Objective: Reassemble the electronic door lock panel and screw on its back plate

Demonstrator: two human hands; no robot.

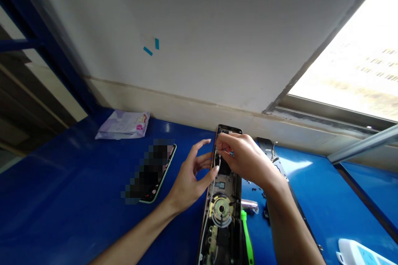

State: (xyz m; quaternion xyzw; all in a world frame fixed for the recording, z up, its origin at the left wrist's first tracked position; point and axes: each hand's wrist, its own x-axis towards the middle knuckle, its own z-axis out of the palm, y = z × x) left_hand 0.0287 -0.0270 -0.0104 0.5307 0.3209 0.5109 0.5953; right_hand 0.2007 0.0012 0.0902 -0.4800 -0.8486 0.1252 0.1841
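Observation:
A long, narrow dark housing (225, 182) lies open on the blue tabletop, its inside parts exposed, and looks like part of an electronic door lock. It has a round metal mechanism (221, 209) in its middle. A pale wire (205, 223) runs along its left edge up to my right fingertips. My right hand (244, 155) is over the upper end of the housing, thumb and forefinger pinched at the wire; the exact grip point is partly hidden. My left hand (192, 178) is at the housing's left edge, fingers curved and apart, with the thumb by the wire.
Right of the housing are a green-handled tool (248, 236), a shiny cylinder (249, 206), small dark screws (255, 189) and a long black panel (264, 145), partly behind my forearm. A phone (158, 174) and a packet (124, 124) lie left. A white power strip (357, 252) is lower right.

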